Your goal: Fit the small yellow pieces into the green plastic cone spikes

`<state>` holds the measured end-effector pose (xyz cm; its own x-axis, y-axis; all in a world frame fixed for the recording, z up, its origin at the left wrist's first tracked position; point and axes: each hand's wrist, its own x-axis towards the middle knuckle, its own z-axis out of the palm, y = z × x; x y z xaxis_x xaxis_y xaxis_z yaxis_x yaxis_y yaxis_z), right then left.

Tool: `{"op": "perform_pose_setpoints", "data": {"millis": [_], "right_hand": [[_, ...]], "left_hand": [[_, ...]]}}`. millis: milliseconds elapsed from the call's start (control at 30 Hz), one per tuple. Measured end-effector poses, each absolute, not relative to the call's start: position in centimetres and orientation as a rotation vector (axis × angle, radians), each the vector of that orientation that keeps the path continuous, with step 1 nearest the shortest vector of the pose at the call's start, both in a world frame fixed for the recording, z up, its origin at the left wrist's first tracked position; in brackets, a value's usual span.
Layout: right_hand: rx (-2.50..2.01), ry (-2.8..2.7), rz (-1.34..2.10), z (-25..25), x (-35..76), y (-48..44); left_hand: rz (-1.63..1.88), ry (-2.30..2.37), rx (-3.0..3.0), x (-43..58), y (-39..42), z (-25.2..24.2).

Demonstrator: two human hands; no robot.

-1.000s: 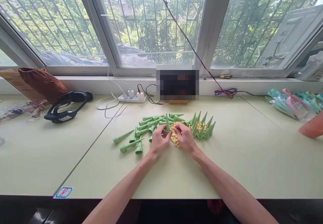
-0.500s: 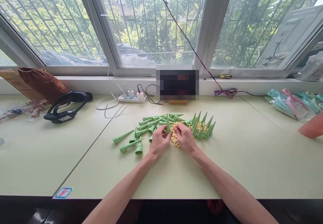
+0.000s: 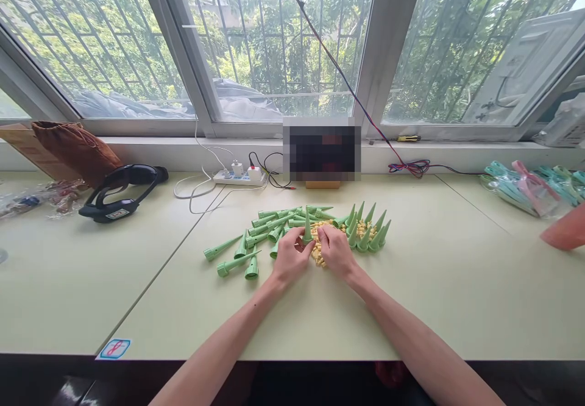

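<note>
My left hand (image 3: 290,255) pinches the base of an upright green plastic cone spike (image 3: 308,228). My right hand (image 3: 336,250) is curled next to it, fingertips on a heap of small yellow pieces (image 3: 316,249); what it holds is hidden. Several green spikes (image 3: 256,235) lie flat to the left of my hands. Several more green cones (image 3: 365,229) stand upright to the right, around the yellow pieces.
A pale green table (image 3: 425,296) runs under a barred window. A black headset (image 3: 121,191) and brown bag (image 3: 75,149) lie far left. A white power strip (image 3: 240,177) with cables sits behind. Teal and pink clips (image 3: 530,188) lie far right, near another person's arm (image 3: 567,232).
The upright cone in my left hand has shifted slightly right, towards my right hand. Both hands stay over the yellow heap.
</note>
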<state>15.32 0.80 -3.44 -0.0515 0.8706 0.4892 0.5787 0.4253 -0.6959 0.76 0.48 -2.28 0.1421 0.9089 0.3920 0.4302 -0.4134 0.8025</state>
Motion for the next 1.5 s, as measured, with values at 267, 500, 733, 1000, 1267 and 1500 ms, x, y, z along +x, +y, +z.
{"op": "perform_pose_setpoints", "data": {"millis": [267,500,733,1000,1267,1500], "right_hand": [[-1.236,-1.742,0.42,-3.43,15.24,0.7],[-1.232,-1.678,0.443,-3.16,14.98,0.43],[-1.162,-1.688,0.482,-2.98,15.04,0.34],[-1.151,-1.713,0.48,-3.11,15.36,0.43],[-1.149,-1.727,0.488,-3.11,15.47,0.48],[-1.169,-1.746,0.465,-3.27,15.5,0.59]], "left_hand": [[1.218,1.285,1.908,0.81,0.45,-2.2],[1.21,1.338,1.871,0.91,0.45,-2.07],[1.194,1.381,1.822,0.75,0.7,-2.13],[1.223,1.323,1.853,0.63,0.75,-2.43],[1.221,1.322,1.858,0.55,0.71,-2.47],[1.23,1.294,1.862,0.53,0.73,-2.46]]}}
